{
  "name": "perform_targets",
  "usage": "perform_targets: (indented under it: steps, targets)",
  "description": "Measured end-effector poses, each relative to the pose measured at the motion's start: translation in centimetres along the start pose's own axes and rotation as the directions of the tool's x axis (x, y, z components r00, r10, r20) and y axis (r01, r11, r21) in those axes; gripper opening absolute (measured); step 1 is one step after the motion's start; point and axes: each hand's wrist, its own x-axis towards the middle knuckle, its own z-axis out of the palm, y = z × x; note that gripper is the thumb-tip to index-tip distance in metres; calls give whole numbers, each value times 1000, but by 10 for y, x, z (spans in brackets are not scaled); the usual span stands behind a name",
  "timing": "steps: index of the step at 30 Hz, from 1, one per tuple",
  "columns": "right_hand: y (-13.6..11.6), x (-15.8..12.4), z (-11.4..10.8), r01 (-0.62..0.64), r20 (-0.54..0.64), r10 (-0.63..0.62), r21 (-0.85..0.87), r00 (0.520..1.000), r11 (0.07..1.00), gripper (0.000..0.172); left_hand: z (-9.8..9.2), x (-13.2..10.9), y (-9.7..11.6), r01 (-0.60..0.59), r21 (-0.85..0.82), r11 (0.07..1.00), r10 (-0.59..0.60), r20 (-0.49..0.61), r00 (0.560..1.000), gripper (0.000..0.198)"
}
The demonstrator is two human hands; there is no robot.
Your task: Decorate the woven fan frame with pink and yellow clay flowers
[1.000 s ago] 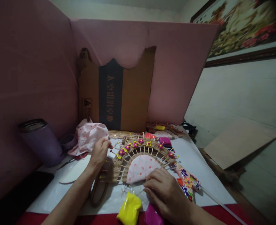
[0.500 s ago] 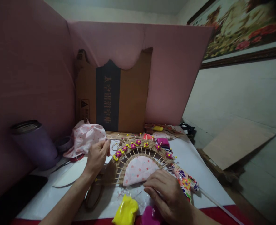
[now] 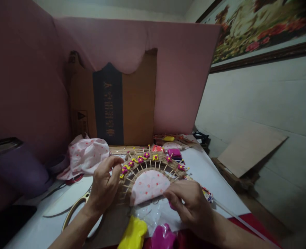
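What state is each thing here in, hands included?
Woven piece: decorated with yellow and magenta flowers.
Left hand: fingers curled; grip unclear.
Right hand: fingers curled; grip unclear.
Yellow packet: lying, plump.
Magenta packet: lying, plump.
Dotted cloth: crumpled.
Purple tumbler: partly out of frame.
Cardboard: upright.
Brown board: slanted.
Framed picture: hung on the wall.

The right hand (image 3: 191, 204) has curled its fingers (image 3: 174, 194) tighter, and more of the magenta packet (image 3: 162, 238) now shows
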Motion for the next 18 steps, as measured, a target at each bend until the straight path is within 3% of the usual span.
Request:
perform_targets:
  steps: [4, 9, 11, 13, 15, 18]
  targets:
    - [3, 6, -9, -62, 224, 72, -48, 972, 997, 41, 3, 0, 2, -56, 69, 996, 56, 6, 998, 25]
    - [-3, 7, -21, -55, 493, 62, -27, 868, 998, 22, 5, -1, 0, -81, 109, 991, 84, -24, 996, 27]
    - [-5, 4, -22, -83, 520, 124, -101, 845, 991, 28, 4, -1, 0, -85, 119, 989, 90, -35, 995, 27]
    - [-5, 1, -19, -111, 507, 177, -157, 843, 981, 22, 4, -1, 0, -98, 127, 987, 104, -39, 994, 27]
    - [-5, -3, -14, -144, 490, 201, -153, 848, 978, 13, 4, -2, 0, -116, 133, 984, 122, -39, 992, 26]
    - [-5, -5, -9, -176, 489, 202, -99, 849, 979, 19, 6, -3, 1, -136, 129, 982, 140, -23, 990, 24]
